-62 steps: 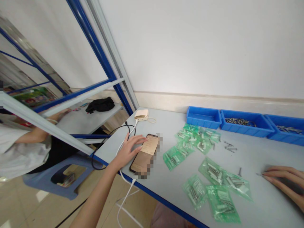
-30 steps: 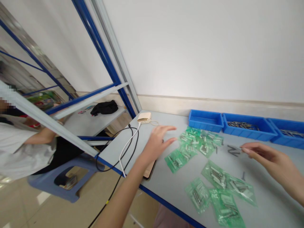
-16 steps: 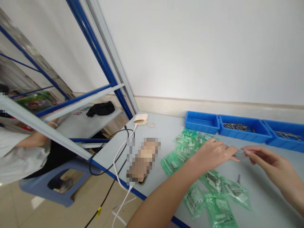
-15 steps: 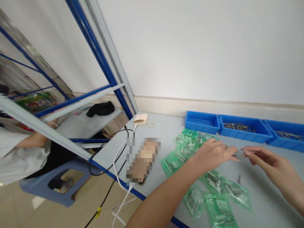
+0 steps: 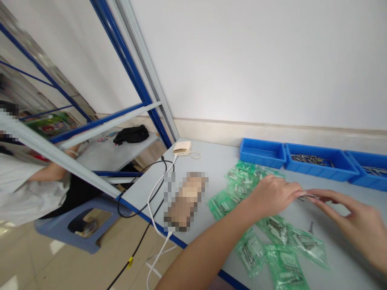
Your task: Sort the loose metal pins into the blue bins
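My left hand [image 5: 276, 193] and my right hand [image 5: 350, 213] meet over the right side of the table. A thin metal rod [image 5: 308, 195], perhaps a screw, lies between their fingertips. My right thumb and fingers pinch it. The left fingers are closed at its other end, and what they hold is partly hidden. Just below the hands, a loose screw [image 5: 311, 227] rests on the grey tabletop. Green plastic bags [image 5: 284, 264] filled with metal parts lie under and around my left forearm.
Along the wall stand a blue bin [image 5: 263, 160] and two more with metal pieces. A pixelated phone-like object [image 5: 187, 201], a cream power bank [image 5: 182, 148] and cables occupy the table's left. Beyond the blue frame post [image 5: 121, 52] sits another person [image 5: 33, 185].
My hands have come closer together, and less of the metal rod shows between them. The whole view has shifted slightly, with the table items appearing a little further right.
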